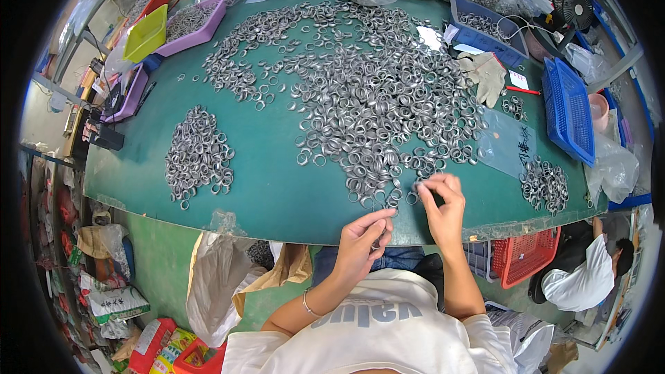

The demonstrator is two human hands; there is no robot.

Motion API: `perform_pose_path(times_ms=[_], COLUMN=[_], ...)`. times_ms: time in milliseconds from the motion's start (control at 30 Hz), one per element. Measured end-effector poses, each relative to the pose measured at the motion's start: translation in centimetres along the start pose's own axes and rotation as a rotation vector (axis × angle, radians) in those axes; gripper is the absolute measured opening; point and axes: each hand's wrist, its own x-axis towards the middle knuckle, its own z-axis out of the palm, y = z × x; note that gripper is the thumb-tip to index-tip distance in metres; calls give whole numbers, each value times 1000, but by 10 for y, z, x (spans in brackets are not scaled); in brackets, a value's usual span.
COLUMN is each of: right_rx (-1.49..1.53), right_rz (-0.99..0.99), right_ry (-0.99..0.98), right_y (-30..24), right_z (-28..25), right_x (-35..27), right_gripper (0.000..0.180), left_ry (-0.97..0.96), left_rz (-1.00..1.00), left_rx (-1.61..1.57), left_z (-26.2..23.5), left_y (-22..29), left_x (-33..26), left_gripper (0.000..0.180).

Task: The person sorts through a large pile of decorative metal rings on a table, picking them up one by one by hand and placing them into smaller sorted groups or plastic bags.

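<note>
A large pile of grey metal rings (374,97) spreads across the green table top (270,166). Close to the table's front edge, my left hand (361,241) curls around a few rings, partly hidden by the fingers, and its index fingertip reaches the pile's near edge. My right hand (445,206) is at the pile's lower right corner, thumb and index finger pinched on a single ring (418,185), slightly blurred. Apart from the main pile lie a smaller heap of rings (199,156) on the left and another heap (545,185) on the right.
Beyond the pile stand a blue bin (485,41) of rings, a work glove (485,76) and a black fan (572,7). Blue baskets (568,111) line the right edge; purple trays (197,24) are at the far left. An open paper sack (215,284) stands below the front edge. Another person (582,277) crouches at lower right.
</note>
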Motion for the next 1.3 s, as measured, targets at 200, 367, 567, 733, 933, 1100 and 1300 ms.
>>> perform_pose_path(times_ms=[200,367,567,733,933,1100,1300], right_rx=[890,280,-199,9,-9,9,-1], right_rz=[615,232,-181,-418,-725,-776,-794], right_ry=[-545,-165,-84,66,71,61,72], right_y=[-30,-30,-11,-25,-23,-27,-34], right_z=[-5,-3,26,10,-9,-12,-18], right_x=[-28,-3,9,-3,-20,-18,-16], right_gripper=[13,8,9,15,30,36,38], left_ry=[-12,-30,-99,-265,-225,-266,-322], left_rz=[309,55,-202,-281,-153,-59,-71], left_rx=[455,82,-240,-608,-169,-79,-107], left_z=[6,-6,-6,-23,-1,2,-1], left_y=[-2,3,9,1,15,21,20], left_x=[-4,0,0,6,-2,-7,-9], left_gripper=[23,18,20,24,25,29,29])
